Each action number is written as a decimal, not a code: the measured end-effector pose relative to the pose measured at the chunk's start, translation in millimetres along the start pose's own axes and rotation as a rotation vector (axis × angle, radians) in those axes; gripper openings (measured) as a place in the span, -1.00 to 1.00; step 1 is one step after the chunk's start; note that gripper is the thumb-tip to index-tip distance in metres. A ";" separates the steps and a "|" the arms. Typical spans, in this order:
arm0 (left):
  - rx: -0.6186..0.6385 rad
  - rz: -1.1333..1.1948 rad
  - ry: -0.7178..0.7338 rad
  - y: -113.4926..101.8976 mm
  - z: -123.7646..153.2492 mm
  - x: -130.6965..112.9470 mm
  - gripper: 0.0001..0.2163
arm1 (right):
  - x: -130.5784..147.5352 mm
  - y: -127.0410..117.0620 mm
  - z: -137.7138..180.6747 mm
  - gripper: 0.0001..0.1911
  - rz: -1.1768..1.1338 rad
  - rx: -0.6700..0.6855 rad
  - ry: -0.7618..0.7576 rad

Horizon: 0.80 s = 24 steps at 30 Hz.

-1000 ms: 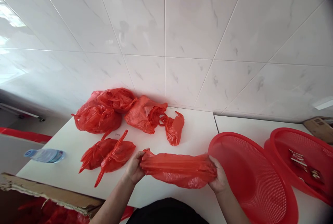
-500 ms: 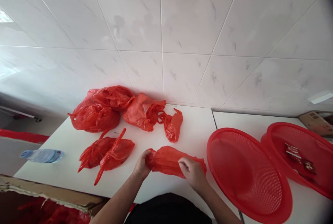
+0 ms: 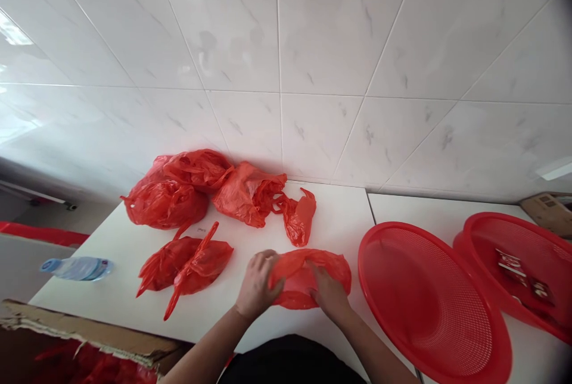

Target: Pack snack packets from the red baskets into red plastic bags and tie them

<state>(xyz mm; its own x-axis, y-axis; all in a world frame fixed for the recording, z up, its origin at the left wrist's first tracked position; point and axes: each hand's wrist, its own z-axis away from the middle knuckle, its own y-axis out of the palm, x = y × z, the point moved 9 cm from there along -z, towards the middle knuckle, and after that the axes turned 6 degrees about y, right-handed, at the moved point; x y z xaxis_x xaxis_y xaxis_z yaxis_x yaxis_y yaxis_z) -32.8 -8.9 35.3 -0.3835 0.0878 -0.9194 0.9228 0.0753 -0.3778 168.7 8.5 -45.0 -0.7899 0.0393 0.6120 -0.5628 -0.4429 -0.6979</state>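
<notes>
A red plastic bag [image 3: 297, 277] lies on the white table in front of me, its mouth spread apart. My left hand [image 3: 258, 284] is at the bag's left end, the bag's edge between its thumb and fingers. My right hand [image 3: 329, 293] reaches over the near side into the bag's mouth, thumb and fingers apart against the film. Part of its fingertips is hidden by the red film. Just beyond the bag sits a small tied red bag [image 3: 298, 217]. Two knotted red bags [image 3: 203, 265] lie left of my left hand.
Larger filled red bags [image 3: 167, 202] lean along the tiled wall. A water bottle [image 3: 78, 268] lies at the table's left. To the right stand a red mesh basket [image 3: 370, 277] and another red basket [image 3: 473, 229] holding wrapped packets. A cardboard box [image 3: 89, 327] is at lower left.
The bag, flat and closed before, is now spread at its mouth. My right hand has gone from above the bag into its opening; my left hand has shifted slightly right.
</notes>
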 end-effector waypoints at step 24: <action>0.338 -0.355 0.165 93.1 -128.5 1.6 -0.69 | -27.3 -20.6 -21.3 -0.32 -0.567 -0.029 0.219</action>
<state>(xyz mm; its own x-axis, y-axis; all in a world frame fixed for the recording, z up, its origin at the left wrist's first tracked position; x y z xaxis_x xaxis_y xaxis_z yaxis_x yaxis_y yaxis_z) 47.9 125.9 12.7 -0.6506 0.2725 -0.7088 0.6843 -0.1942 -0.7028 196.7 35.6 -55.3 -0.3946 0.4467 0.8030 -0.9147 -0.2741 -0.2971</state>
